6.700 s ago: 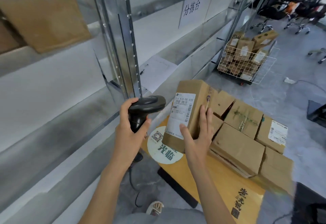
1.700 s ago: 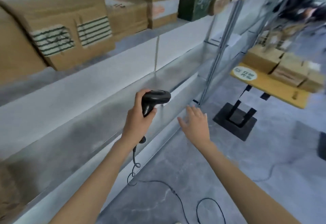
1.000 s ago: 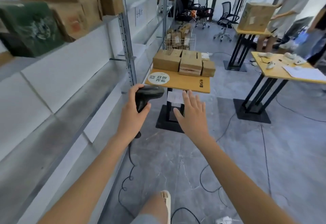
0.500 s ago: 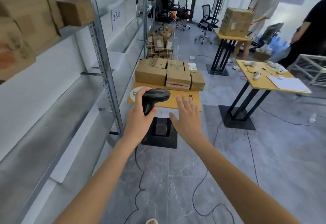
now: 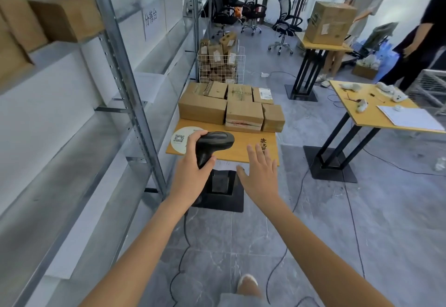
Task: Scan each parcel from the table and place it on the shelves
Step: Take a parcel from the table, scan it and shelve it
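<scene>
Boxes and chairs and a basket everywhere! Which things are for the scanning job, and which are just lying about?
For the job:
scanner in the left hand
parcels on the table
shelves
right hand, empty

Just lying about:
chairs
wire basket
big box
paper

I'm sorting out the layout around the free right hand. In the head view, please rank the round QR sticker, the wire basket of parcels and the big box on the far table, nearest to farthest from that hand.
From the right hand:
1. Round QR sticker, on the near table's left corner, just past the scanner.
2. Wire basket, behind the stacked parcels, by the shelving.
3. Big box, on the far table, upper right.
</scene>
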A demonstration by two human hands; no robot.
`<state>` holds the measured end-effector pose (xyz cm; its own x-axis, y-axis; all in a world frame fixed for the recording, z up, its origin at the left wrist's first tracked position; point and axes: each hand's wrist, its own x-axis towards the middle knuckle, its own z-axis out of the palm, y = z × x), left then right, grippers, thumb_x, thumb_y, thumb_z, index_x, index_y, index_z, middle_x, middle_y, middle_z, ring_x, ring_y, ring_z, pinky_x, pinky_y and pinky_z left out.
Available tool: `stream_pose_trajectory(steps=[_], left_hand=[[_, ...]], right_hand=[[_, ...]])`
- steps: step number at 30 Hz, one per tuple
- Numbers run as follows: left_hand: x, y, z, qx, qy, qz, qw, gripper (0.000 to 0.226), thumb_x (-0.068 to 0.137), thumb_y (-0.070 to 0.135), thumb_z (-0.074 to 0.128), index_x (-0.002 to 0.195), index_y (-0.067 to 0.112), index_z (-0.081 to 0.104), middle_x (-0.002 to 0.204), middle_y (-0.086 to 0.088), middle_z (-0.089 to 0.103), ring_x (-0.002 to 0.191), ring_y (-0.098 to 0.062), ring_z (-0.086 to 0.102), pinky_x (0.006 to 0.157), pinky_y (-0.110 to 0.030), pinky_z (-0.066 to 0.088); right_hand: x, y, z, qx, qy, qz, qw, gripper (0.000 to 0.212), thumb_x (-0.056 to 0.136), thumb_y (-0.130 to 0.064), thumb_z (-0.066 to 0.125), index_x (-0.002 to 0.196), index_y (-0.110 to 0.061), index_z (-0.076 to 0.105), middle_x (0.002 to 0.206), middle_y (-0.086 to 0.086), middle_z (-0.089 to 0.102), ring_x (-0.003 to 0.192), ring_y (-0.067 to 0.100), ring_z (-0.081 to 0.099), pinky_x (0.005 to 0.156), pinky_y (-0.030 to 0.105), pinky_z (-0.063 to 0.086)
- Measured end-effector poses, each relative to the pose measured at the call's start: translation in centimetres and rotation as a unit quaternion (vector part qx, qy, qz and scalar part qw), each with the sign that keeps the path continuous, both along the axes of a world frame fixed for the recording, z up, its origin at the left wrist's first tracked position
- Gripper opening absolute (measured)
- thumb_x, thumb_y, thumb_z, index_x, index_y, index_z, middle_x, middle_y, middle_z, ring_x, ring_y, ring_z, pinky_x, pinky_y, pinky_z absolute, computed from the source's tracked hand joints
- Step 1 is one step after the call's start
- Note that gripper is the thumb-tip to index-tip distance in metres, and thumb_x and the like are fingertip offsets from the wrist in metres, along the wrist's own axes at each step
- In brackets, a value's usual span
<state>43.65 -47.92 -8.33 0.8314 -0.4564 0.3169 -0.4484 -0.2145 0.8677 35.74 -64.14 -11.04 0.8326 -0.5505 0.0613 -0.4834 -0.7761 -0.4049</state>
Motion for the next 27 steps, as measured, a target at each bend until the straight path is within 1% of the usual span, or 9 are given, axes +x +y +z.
stream_pose_trajectory(steps=[4, 6, 9, 13, 15, 18, 21, 24, 27], left_hand=[[2.4, -3.6, -0.5, 0.000, 0.006, 0.000, 1.000, 0.056, 0.097, 0.010, 0.066, 0.140, 0.034, 0.039, 0.130, -0.001, 0.057, 0.089, -0.022, 0.063, 0.079, -0.035, 0.059], [3.7, -5.3, -0.5, 0.003, 0.008, -0.001, 1.000, 0.057, 0.097, 0.011, 0.065, 0.137, 0.040, 0.038, 0.125, 0.002, 0.059, 0.088, -0.021, 0.063, 0.080, -0.034, 0.058], [6.0, -9.2, -0.1, 0.018, -0.009, 0.002, 1.000, 0.061, 0.096, 0.014, 0.067, 0.133, 0.051, 0.036, 0.116, 0.018, 0.058, 0.086, -0.013, 0.067, 0.076, -0.029, 0.058], [8.4, -14.0, 0.4, 0.021, -0.013, 0.001, 1.000, 0.069, 0.096, 0.015, 0.067, 0.126, 0.066, 0.031, 0.119, 0.006, 0.061, 0.078, -0.012, 0.066, 0.070, -0.030, 0.058], [9.5, -16.2, 0.0, 0.026, -0.015, -0.004, 1.000, 0.071, 0.096, 0.017, 0.067, 0.125, 0.069, 0.028, 0.119, 0.007, 0.061, 0.076, -0.011, 0.066, 0.067, -0.025, 0.056], [10.7, -19.1, -0.9, 0.032, -0.008, -0.022, 0.999, 0.070, 0.096, 0.018, 0.067, 0.125, 0.069, 0.028, 0.117, 0.007, 0.061, 0.077, -0.012, 0.069, 0.066, -0.027, 0.058], [11.8, -21.5, -1.6, 0.050, -0.006, -0.034, 0.998, 0.072, 0.097, 0.019, 0.067, 0.123, 0.072, 0.026, 0.119, 0.009, 0.059, 0.080, -0.014, 0.070, 0.066, -0.019, 0.055], [13.4, -23.6, -1.8, 0.040, 0.001, -0.042, 0.998, 0.073, 0.097, 0.018, 0.066, 0.122, 0.074, 0.026, 0.123, 0.004, 0.061, 0.087, -0.017, 0.070, 0.070, -0.021, 0.054], [15.7, -25.6, -2.3, 0.034, 0.007, -0.037, 0.999, 0.073, 0.097, 0.019, 0.066, 0.120, 0.076, 0.025, 0.124, 0.008, 0.059, 0.086, -0.014, 0.069, 0.067, -0.013, 0.050]], right_hand=[[2.5, -3.9, -0.8, 0.010, 0.011, -0.006, 1.000, 0.069, 0.105, -0.043, 0.045, 0.162, -0.022, 0.013, 0.170, 0.005, 0.008, 0.156, 0.031, 0.002, 0.125, 0.049, 0.001], [3.4, -5.6, -0.8, 0.011, 0.009, -0.012, 1.000, 0.068, 0.105, -0.042, 0.044, 0.162, -0.021, 0.013, 0.170, 0.005, 0.008, 0.157, 0.030, 0.002, 0.126, 0.049, 0.002], [5.5, -9.5, -0.6, 0.016, 0.004, -0.020, 1.000, 0.069, 0.105, -0.042, 0.044, 0.162, -0.021, 0.012, 0.170, 0.005, 0.007, 0.157, 0.031, 0.001, 0.126, 0.050, 0.002], [8.1, -14.1, -0.2, 0.023, 0.001, -0.016, 1.000, 0.068, 0.105, -0.041, 0.044, 0.162, -0.022, 0.012, 0.170, 0.005, 0.007, 0.156, 0.031, 0.001, 0.126, 0.050, 0.002], [9.0, -16.4, -0.3, 0.028, -0.005, -0.014, 1.000, 0.069, 0.105, -0.041, 0.045, 0.162, -0.022, 0.011, 0.170, 0.004, 0.005, 0.156, 0.031, 0.000, 0.126, 0.049, 0.002], [10.2, -19.9, -1.0, 0.028, -0.012, -0.019, 0.999, 0.069, 0.105, -0.040, 0.045, 0.162, -0.023, 0.012, 0.170, 0.003, 0.005, 0.157, 0.030, -0.001, 0.125, 0.049, -0.001], [11.1, -22.4, -1.7, 0.035, 0.007, -0.038, 0.999, 0.068, 0.105, -0.039, 0.045, 0.162, -0.022, 0.012, 0.170, 0.003, 0.005, 0.157, 0.030, -0.001, 0.125, 0.049, -0.001], [12.4, -24.5, -2.3, 0.036, 0.015, -0.043, 0.998, 0.067, 0.105, -0.038, 0.045, 0.162, -0.022, 0.014, 0.170, 0.005, 0.005, 0.157, 0.030, -0.001, 0.125, 0.049, -0.001], [14.8, -26.9, -2.9, 0.035, 0.022, -0.053, 0.998, 0.066, 0.105, -0.037, 0.046, 0.161, -0.021, 0.015, 0.170, 0.007, 0.007, 0.156, 0.031, 0.000, 0.125, 0.050, -0.001]])
